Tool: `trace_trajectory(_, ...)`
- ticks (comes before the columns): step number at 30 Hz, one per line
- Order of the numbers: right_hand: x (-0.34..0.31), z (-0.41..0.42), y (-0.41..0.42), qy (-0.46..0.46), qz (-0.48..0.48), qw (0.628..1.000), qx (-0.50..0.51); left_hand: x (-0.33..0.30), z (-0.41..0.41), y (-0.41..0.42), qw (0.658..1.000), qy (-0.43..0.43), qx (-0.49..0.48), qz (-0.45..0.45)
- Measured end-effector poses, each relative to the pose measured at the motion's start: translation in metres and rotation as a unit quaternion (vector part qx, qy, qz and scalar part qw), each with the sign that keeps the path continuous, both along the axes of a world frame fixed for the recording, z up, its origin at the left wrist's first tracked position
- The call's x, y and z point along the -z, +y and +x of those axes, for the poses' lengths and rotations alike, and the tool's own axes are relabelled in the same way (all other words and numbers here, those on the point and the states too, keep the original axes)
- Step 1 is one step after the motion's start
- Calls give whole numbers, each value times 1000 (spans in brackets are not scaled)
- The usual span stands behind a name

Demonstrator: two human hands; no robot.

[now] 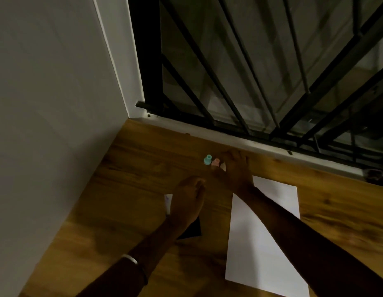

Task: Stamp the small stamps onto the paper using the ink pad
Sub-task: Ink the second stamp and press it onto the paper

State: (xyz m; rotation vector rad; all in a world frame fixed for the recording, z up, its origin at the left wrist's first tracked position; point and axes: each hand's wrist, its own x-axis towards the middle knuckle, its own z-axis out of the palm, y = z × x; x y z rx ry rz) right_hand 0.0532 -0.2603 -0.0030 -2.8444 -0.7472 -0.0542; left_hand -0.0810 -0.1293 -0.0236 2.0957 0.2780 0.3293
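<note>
Presently listed: small stamps (211,161), light, rigid, best pinched at the knobbed tops, stood far on the worktop (132,159) beyond the paper (271,249); right hand (235,168) fingers reached among them, grip unclear; left hand (189,198) loosely curled, apparently empty.

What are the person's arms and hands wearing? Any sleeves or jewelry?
Both arms are bare, with no sleeves and no gloves. The left hand has a shiny silver metal bangle around its wrist, with a thin dark band just below it. The right hand and its forearm show no jewelry. The picture is dim, so rings cannot be made out.
</note>
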Motion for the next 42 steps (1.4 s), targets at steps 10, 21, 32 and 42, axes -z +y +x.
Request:
trace_trajectory(10, -15, -30, 6, 11, 99, 993, -65, -4, 1, 10, 981, 43, -83, -172)
trace_trajectory(21, -27, -123, 15, 156, 345, 925, -27, -24, -33, 8, 822, 93, 34, -561)
trace_trajectory(32, -32, -165, 18, 154, 323, 933, -31, -27, -75, 10, 840, 138, 56, -521)
trace_trajectory(42, -22, -176, 6, 43, 70, 990, -117, -26, -85, 33, 797, 113, -159, -571)
